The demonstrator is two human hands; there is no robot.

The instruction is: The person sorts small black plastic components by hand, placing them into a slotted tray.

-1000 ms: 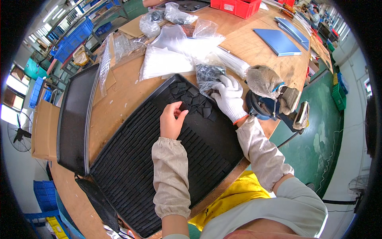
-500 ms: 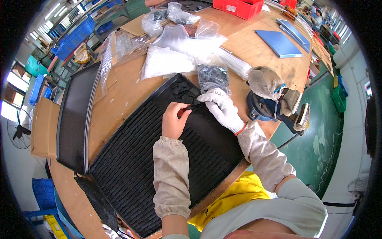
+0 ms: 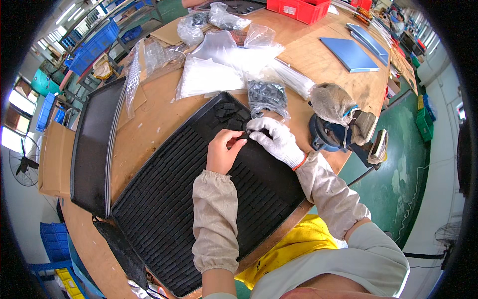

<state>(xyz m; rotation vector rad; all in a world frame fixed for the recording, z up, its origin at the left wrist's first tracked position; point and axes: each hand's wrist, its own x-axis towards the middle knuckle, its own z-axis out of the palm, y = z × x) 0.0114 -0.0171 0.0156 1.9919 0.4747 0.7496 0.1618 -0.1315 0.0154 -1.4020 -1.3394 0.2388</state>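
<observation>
A large black tray lies on the wooden table, lined with rows of small black blocks. Loose black blocks are heaped at its far corner. Over the tray, my bare left hand pinches a small black block between thumb and forefinger. My right hand, in a white knitted glove, meets it from the other side, fingers closed on the same small piece. Both fingertips nearly touch, and the piece is mostly hidden between them. Beige sleeve covers wrap both forearms.
Just beyond the tray sits a clear bag of dark pieces. White plastic bags spread behind it. Black trays stand at the left. A blue round tool, blue panels and a red bin are to the right and back.
My left hand has shifted slightly right, towards the gloved right hand. The right hand's fingers have drawn in and moved slightly nearer, uncovering more of the loose blocks.
</observation>
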